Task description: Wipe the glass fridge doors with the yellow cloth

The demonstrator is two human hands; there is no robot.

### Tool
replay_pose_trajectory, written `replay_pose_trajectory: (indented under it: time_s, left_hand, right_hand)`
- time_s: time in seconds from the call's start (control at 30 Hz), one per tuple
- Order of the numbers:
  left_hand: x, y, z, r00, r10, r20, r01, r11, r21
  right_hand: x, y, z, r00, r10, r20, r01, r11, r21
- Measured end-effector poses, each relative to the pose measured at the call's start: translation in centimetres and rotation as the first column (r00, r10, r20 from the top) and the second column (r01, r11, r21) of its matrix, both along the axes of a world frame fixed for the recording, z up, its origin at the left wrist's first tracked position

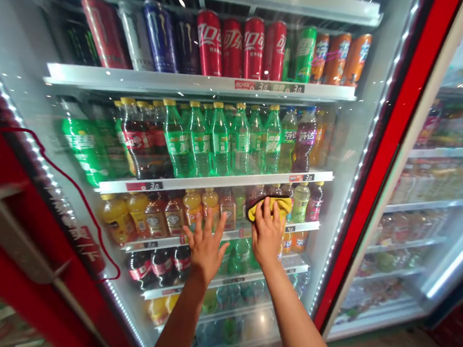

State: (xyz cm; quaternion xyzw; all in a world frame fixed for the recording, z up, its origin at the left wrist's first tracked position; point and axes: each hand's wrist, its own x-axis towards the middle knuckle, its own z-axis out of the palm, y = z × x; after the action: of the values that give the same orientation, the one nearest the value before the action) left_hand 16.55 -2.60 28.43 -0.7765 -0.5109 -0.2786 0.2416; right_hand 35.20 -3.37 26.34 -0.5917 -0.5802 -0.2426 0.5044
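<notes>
By the two bare hands, the glass door of a drinks cooler is touched, as it seems. The left hand is opened, with its fingers spread and pointed upward, and it is seen in front of the shelf where yellow-capped juice bottles are placed. By the right hand, a yellow cloth with a dark edge is pressed flat against the glass; this hand is also open, its fingers being laid over the cloth. The cloth is located to the right of the left hand and well apart from it, in front of the same shelf, near the light green bottle. Whether the palms are touching the glass cannot be told. Above the hands, a row of green bottles with yellow caps is shown, and on the next shelf up, red cans are stood between dark blue and green ones. Price labels are fixed on the shelf edges. By a red frame, the cooler is bordered at the right, and beyond it a second cooler is seen, somewhat blurred. At the left side, a thin red cord is hung in a curve.
</notes>
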Motion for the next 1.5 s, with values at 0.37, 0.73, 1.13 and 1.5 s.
replay_pose_trajectory:
  time_s: [0.37, 0.73, 1.13, 1.5]
  left_hand:
    - [-3.9, -0.4, -1.0, 0.999, 0.021, 0.027, -0.020, 1.000, -0.006]
    - [-6.6, -0.6, -1.7, 0.999, 0.022, 0.040, -0.022, 1.000, 0.005]
    - [-9.7, 0.4, -2.2, 0.997, 0.001, 0.082, -0.006, 0.998, 0.061]
    - [-13.6, 0.3, -2.5, 0.991, -0.032, 0.133, 0.019, 0.995, 0.098]
  right_hand:
    - [0.7, -0.9, -1.0, 0.999, -0.037, 0.027, 0.037, 0.999, 0.000]
    - [-4.4, -1.4, -4.7, 0.968, 0.064, 0.242, -0.046, 0.996, -0.076]
    - [-12.0, 0.6, 1.2, 0.978, 0.062, 0.197, -0.053, 0.997, -0.051]
    - [-7.4, 0.3, -0.7, 0.994, 0.013, 0.105, -0.021, 0.997, 0.074]
